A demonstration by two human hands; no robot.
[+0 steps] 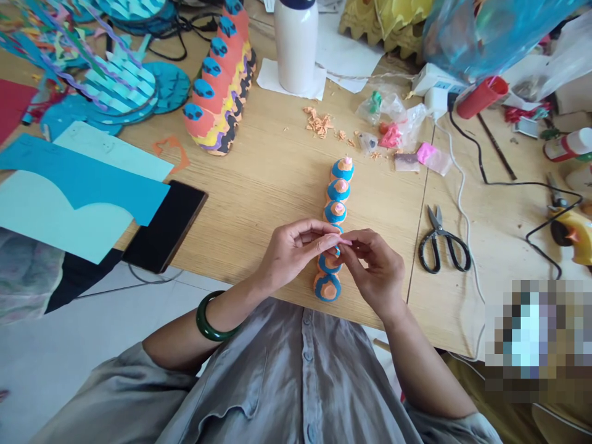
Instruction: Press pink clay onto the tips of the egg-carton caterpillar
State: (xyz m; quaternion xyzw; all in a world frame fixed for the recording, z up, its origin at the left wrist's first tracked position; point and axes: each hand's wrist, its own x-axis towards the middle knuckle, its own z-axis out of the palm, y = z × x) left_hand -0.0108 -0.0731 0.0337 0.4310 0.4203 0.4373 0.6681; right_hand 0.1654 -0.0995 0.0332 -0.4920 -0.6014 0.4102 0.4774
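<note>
My left hand [296,250] and my right hand [375,268] meet in front of me, fingertips pinched on a small piece of pink clay [345,241]. Directly beneath them lies a row of joined blue and orange domes [338,190], like a strip of egg carton, running away from me. Its three far domes carry pink tips on orange patches, while the nearest dome [328,288] shows only orange on blue. My fingers partly hide the middle domes. To the right of my right hand, black-handled scissors [439,242] lie on the table.
A painted orange, yellow and black bumpy piece [217,80] stands at the back left, near a white bottle [296,46]. A phone [165,227] and blue sheets [83,176] lie left. Orange scraps [319,122], small plastic bags [402,117] and cables [460,179] are spread across the back and right.
</note>
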